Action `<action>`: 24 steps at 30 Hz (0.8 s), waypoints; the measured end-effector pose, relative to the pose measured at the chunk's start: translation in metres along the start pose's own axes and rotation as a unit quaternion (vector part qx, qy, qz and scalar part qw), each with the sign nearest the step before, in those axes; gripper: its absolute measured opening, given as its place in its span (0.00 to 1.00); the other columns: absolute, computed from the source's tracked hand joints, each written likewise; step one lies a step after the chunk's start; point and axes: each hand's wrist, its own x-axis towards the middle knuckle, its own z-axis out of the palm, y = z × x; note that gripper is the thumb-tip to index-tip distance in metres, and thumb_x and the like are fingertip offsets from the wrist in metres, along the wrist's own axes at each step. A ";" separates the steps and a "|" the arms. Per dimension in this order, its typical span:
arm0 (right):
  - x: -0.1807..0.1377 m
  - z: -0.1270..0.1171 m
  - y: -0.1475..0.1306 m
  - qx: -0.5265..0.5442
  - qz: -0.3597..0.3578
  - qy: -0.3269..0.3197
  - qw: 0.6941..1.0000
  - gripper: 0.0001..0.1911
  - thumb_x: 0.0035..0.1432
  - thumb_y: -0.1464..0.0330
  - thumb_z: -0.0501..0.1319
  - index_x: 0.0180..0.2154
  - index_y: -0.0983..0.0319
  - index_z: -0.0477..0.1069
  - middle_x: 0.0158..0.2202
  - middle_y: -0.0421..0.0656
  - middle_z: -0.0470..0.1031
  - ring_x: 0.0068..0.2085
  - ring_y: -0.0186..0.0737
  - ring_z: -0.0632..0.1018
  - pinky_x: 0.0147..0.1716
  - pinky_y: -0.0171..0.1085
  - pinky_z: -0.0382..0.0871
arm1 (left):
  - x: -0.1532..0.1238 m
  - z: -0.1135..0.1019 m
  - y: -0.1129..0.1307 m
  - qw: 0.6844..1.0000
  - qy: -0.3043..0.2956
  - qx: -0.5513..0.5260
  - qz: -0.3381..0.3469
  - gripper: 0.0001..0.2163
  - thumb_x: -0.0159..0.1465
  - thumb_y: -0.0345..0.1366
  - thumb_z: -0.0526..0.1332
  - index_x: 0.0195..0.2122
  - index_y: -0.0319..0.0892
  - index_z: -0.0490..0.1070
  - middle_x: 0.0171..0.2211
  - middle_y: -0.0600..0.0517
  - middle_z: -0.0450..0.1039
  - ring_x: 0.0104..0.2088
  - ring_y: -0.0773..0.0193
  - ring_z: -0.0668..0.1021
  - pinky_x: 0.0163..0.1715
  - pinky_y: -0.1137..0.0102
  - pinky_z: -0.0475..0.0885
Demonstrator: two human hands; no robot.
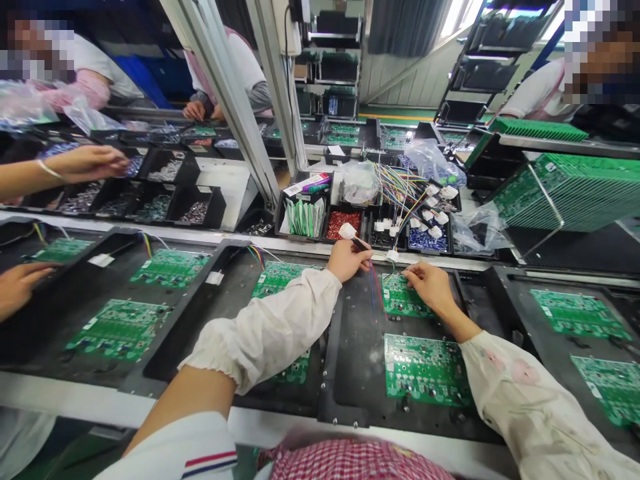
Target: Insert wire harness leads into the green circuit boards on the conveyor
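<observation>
From the head view, the left hand [350,259] is closed in a pinch on a wire harness [375,288]. Its white connector [347,231] sticks up past the knuckles toward the parts bins [342,224], and its red and blue leads trail down toward the person, so the harness's long axis runs roughly away-and-back. Just to the right of those leads lies the upper circuit board [400,303] on its black carrier tray [357,347]. The right hand [430,285] rests at the board's far edge with fingers curled. I cannot tell whether it grips anything. Both hands are close to the board, and the right one is touching it.
</observation>
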 end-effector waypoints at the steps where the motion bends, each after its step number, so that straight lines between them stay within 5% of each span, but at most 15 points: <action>1: 0.001 0.002 0.001 -0.008 0.003 0.000 1.000 0.07 0.47 0.65 0.59 0.25 0.62 0.69 0.19 0.40 0.73 0.22 0.37 0.75 0.27 0.35 0.65 | 0.000 0.000 0.000 1.000 0.002 0.001 0.000 0.05 0.49 0.26 0.61 0.28 0.32 0.67 0.17 0.54 0.68 0.17 0.68 0.73 0.18 0.72 0.73; 18: -0.007 0.000 0.002 -0.116 -0.031 0.004 0.993 0.10 0.47 0.62 0.59 0.25 0.62 0.72 0.24 0.43 0.75 0.27 0.39 0.74 0.28 0.35 0.63 | 0.002 -0.002 -0.004 1.000 0.001 0.006 0.005 0.06 0.49 0.27 0.62 0.29 0.32 0.67 0.16 0.54 0.68 0.17 0.69 0.73 0.18 0.73 0.73; 24: -0.033 0.002 -0.029 0.025 -0.051 -0.257 0.965 0.13 0.48 0.59 0.58 0.23 0.62 0.72 0.18 0.39 0.73 0.21 0.35 0.72 0.22 0.32 0.63 | 0.003 -0.001 -0.005 1.000 0.022 -0.019 0.008 0.07 0.50 0.28 0.63 0.29 0.33 0.66 0.16 0.55 0.68 0.17 0.68 0.74 0.19 0.70 0.74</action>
